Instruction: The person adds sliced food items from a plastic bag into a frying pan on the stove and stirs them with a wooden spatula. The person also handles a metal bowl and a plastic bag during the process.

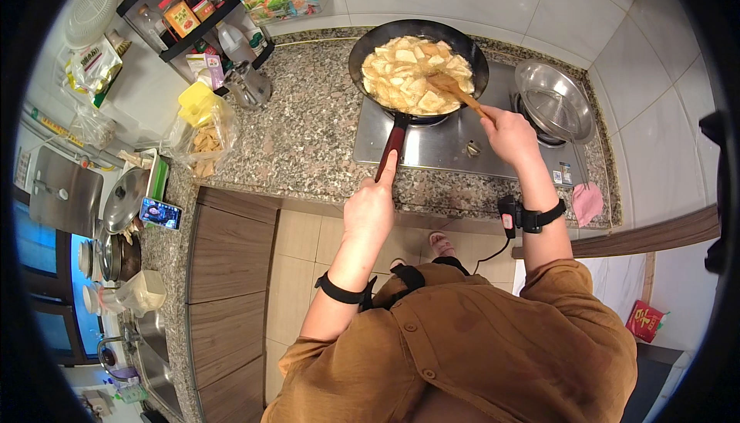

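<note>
A black wok point(359, 56) sits over the left burner, holding many pale yellow food slices point(404, 70) in bubbling liquid. My left hand point(370, 206) grips the end of its dark red handle point(394, 142), index finger laid along the top. In my right hand point(511, 136) is a wooden spatula point(465, 96); its blade rests among the slices at the right side of the wok. The blade's lower edge is partly hidden by food.
A steel basin with a wire strainer point(552, 102) covers the right burner of the steel cooktop point(439, 151). A pink cloth point(587, 203) lies at the counter's right end. Leftward stand a glass jar point(247, 84), a plastic bag of brown pieces point(208, 139), a phone point(161, 213) and a spice rack point(199, 32).
</note>
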{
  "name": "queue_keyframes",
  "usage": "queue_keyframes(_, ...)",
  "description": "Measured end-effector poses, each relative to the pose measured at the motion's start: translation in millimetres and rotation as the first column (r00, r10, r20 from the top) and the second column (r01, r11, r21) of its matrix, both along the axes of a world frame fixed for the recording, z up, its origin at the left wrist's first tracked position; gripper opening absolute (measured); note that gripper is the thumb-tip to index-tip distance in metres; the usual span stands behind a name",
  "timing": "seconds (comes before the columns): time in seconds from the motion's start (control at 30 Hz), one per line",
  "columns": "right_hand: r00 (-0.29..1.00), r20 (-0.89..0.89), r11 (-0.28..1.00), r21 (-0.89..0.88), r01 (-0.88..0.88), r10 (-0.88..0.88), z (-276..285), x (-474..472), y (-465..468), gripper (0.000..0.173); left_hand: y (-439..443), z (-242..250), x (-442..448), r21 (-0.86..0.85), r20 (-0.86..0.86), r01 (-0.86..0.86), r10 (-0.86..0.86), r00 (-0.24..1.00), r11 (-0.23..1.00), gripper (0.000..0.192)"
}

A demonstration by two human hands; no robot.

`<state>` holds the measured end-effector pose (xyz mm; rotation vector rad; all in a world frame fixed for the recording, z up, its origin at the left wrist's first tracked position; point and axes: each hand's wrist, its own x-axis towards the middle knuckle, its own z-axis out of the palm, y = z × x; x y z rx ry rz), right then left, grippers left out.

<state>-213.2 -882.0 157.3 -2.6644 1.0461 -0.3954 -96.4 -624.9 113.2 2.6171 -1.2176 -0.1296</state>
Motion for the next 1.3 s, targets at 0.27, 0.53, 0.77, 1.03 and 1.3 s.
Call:
queue_keyframes(0.27, 0.999, 0.049, 1.000, -0.026, 0.005, -0.004, 6, -10, 2, 0.031, 0, 2, 0, 0.009, -0.007, -0.003, 0.003, 1.000, 1.000, 0.085)
queue_keyframes(0.53, 1.000, 0.007, 0.999, -0.046, 0.007, -0.007, 1, -7, 3, 0.031, 0, 4, 0, 0.023, -0.032, -0.019, 0.020, 0.999, 1.000, 0.087)
queue_keyframes(0.77, 0.997, -0.077, 1.000, 0.011, -0.022, 0.023, 10, -5, 10, 0.030, 1, 3, 2, 0.020, -0.029, -0.007, 0.008, 1.000, 1.000, 0.087)
queue_keyframes(1.03, 0.999, 0.001, 0.997, -0.051, -0.052, 0.052, 27, -18, 13, 0.029, 3, 0, 4, -0.010, -0.021, -0.004, 0.004, 1.000, 1.000, 0.086)
queue_keyframes(1.3, 0.995, 0.100, 0.975, -0.222, 0.004, 0.019, 10, 2, -4, 0.031, 3, -4, 5, -0.033, 0.010, 0.003, -0.003, 1.000, 0.999, 0.086)
